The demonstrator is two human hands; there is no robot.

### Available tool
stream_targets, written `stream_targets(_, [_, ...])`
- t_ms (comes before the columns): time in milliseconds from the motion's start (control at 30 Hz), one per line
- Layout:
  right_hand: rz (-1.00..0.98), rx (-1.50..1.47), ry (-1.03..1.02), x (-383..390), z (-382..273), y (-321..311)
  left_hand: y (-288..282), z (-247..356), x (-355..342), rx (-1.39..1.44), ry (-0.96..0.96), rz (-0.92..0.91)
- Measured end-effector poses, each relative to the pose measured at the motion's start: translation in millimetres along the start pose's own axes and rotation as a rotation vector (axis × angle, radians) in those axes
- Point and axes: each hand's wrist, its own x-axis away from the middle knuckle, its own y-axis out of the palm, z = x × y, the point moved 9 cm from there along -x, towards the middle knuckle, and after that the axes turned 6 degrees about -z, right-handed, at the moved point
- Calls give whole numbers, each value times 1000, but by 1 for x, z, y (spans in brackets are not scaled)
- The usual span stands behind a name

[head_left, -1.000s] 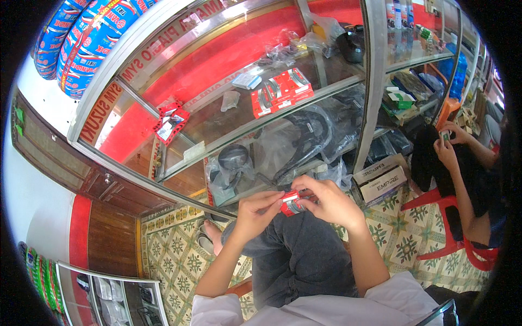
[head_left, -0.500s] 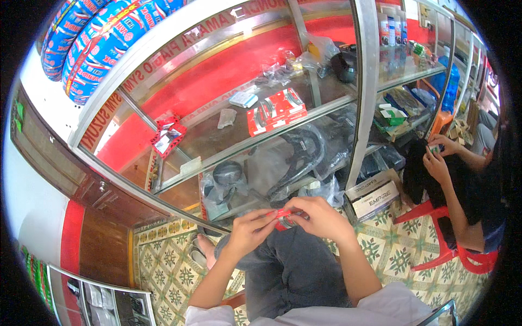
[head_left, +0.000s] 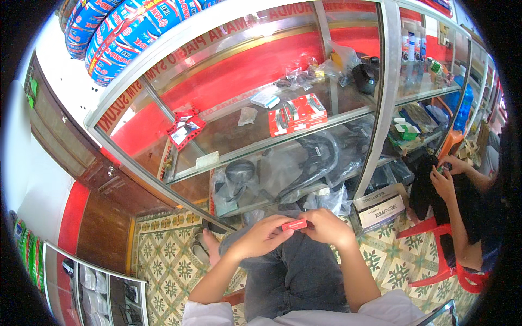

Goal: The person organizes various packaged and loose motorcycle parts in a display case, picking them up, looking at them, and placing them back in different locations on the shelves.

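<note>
A small red box (head_left: pixel 294 224) is held between my two hands above my lap, a narrow side with pale print facing up. My left hand (head_left: pixel 263 237) closes round its left end, thumb along the near side. At the other end, the fingers of my right hand (head_left: pixel 326 226) are bent and pinch the box. The undersides of the box and my right fingertips are hidden. My legs in dark grey trousers (head_left: pixel 293 271) are below the hands.
Ahead stands a glass display case (head_left: pixel 375 146) with red-and-white boxes (head_left: pixel 297 114) and bagged parts. A carton (head_left: pixel 380 209) rests on the patterned floor. At right, another person (head_left: pixel 462 217) sits on a red plastic chair (head_left: pixel 429 255), handling something small. Blue-wrapped tyres (head_left: pixel 136 38) lie at upper left.
The red box has turned in my hands, so a narrow red side now shows instead of its patterned face. My left hand has moved slightly right. The whole view has shifted a little.
</note>
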Motion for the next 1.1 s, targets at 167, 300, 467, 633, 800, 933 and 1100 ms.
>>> stream_targets(167, [43, -130, -124, 3, -12, -17, 25, -15, 2, 290, -33, -234])
stream_targets(300, [63, -126, -184, 6, -34, -29, 34, -17, 12, 584, -108, -267])
stream_targets(467, [83, -167, -193, 8, -45, -34, 38, -14, 13, 523, -138, -298])
stream_targets(633, [201, -220, -188, 4, -53, -45, 38, -30, 13, 987, -80, -202])
stream_targets(800, [324, -293, -107, 12, -54, -57, 27, -18, 4, 1323, 109, -121])
stream_targets(933, [336, -323, -139, 9, -58, -55, 16, -6, 10, 1243, 182, -100])
stream_targets(1100, [338, -300, -102, 14, -58, -57, 16, -2, 8, 1150, 119, -84])
